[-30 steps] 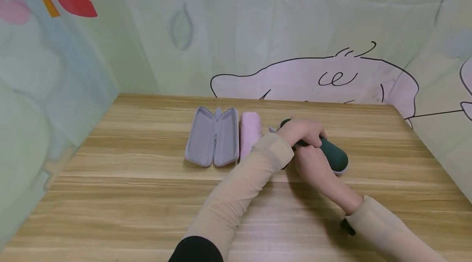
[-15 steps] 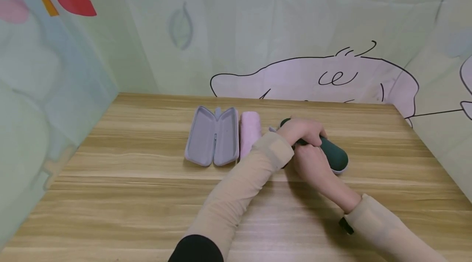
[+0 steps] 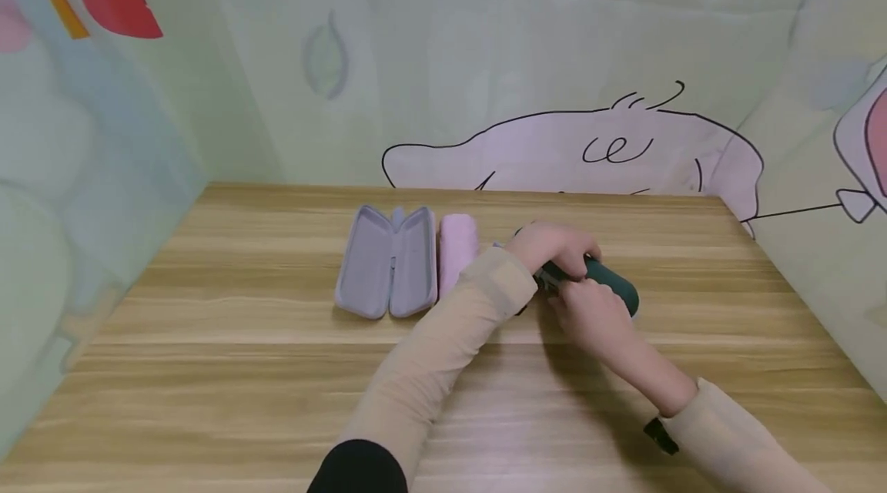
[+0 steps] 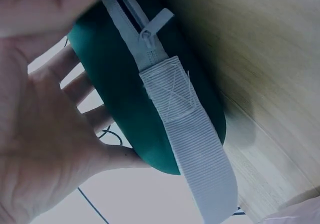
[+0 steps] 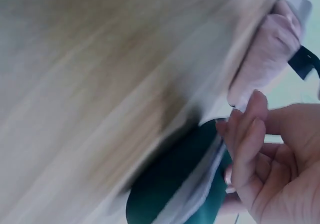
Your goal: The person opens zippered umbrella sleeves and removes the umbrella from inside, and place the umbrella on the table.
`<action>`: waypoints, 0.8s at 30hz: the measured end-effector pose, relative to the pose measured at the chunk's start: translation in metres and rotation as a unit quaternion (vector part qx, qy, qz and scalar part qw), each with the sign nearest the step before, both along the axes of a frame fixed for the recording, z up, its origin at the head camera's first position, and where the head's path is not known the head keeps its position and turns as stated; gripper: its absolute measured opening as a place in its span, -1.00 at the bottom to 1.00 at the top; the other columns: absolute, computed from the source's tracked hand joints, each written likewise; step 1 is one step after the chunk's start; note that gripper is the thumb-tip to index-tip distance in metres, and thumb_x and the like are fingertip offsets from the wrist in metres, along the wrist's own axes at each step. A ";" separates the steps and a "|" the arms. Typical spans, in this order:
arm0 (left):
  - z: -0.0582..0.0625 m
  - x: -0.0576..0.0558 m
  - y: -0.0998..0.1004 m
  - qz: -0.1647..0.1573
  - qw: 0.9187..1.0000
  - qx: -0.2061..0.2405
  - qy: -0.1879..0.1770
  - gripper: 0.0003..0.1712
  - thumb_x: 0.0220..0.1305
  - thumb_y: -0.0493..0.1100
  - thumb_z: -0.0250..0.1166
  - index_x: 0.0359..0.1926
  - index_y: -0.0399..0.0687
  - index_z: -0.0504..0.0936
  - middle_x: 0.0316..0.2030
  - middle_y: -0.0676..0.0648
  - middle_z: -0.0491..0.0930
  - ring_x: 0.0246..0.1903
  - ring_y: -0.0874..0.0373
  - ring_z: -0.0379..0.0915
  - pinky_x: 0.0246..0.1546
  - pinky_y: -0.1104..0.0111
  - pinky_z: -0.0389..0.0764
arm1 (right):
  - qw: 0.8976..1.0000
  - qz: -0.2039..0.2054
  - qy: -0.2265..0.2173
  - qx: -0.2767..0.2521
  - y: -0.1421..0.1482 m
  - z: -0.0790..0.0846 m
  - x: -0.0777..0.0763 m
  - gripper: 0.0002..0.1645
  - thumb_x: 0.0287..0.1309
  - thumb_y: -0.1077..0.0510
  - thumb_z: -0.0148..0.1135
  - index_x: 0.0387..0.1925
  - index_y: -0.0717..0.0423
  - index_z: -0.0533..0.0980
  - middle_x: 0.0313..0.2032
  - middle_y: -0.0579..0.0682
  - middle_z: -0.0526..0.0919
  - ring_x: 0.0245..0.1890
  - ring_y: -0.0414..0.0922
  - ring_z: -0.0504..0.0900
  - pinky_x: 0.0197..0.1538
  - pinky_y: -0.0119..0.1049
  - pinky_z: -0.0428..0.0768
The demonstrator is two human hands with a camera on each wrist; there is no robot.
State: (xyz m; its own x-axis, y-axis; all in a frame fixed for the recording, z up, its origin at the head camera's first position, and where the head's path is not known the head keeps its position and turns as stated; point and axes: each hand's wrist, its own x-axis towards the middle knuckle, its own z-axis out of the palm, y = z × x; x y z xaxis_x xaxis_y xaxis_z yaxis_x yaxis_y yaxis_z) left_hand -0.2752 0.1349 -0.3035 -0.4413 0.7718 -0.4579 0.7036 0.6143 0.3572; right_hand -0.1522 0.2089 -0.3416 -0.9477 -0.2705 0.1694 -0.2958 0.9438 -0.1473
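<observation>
A dark green zip pouch (image 3: 613, 283) lies slantwise on the right of the table, partly covered by both hands. My left hand (image 3: 554, 246) reaches across from the left and grips it from above; in the left wrist view its fingers lie around the pouch's side. There, a pale zipper with a small pull tab (image 4: 159, 22) ends at a ribbed white strap (image 4: 195, 144). My right hand (image 3: 597, 316) is at the pouch's near side. Its curled fingers pinch the pouch by the zipper in the right wrist view (image 5: 260, 159).
Left of the hands, a lavender hard case (image 3: 388, 266) lies spread at its hinge. A pink soft roll (image 3: 457, 250) sits right beside it, near my left cuff. The wooden table (image 3: 277, 400) ends at a printed cloth backdrop (image 3: 485, 54).
The head view has shifted slightly, moving the whole scene left. The pouch has tilted a little and more of its dark zipper area shows between the hands. Both hands stay on it.
</observation>
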 end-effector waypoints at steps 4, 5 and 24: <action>-0.002 0.002 -0.003 0.006 1.000 0.004 0.011 -0.61 0.21 -0.16 0.13 0.07 0.21 0.54 -0.04 0.15 0.50 -0.14 0.23 0.34 -0.08 0.35 0.34 | 1.000 0.012 -0.010 -0.025 0.011 0.006 0.006 -0.60 0.09 0.17 0.34 -0.74 0.04 0.37 -0.79 -0.15 0.26 -0.76 -0.23 0.22 -0.65 -0.39 0.17; -0.002 0.002 -0.004 0.011 1.000 0.002 0.019 -0.61 0.18 -0.13 0.16 0.06 0.25 0.54 -0.04 0.18 0.50 -0.13 0.24 0.35 -0.01 0.28 0.33 | 0.999 0.016 -0.010 -0.031 0.013 0.008 0.008 -0.65 0.07 0.17 0.35 -0.71 0.03 0.41 -0.78 -0.16 0.26 -0.74 -0.24 0.22 -0.62 -0.39 0.19; -0.005 0.015 -0.007 -0.022 0.994 -0.020 0.109 -0.26 0.09 -0.10 0.41 0.29 0.24 0.33 0.22 0.13 0.38 0.11 0.20 0.33 0.26 -0.02 0.28 | 0.984 -0.087 -0.062 -0.145 0.056 0.030 0.006 -0.69 0.29 0.05 0.15 -0.31 0.24 0.63 -0.54 0.04 0.67 -0.59 -0.19 0.51 -0.50 -0.33 0.41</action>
State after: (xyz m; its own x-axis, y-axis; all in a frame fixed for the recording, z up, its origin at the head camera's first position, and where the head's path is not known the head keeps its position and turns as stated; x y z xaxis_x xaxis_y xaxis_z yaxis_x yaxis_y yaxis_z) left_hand -0.2605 0.1276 -0.3088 -0.5000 0.7755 -0.3855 0.7876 0.5923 0.1700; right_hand -0.1463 0.2651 -0.3112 -0.9935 -0.0605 0.0963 -0.0972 0.8918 -0.4418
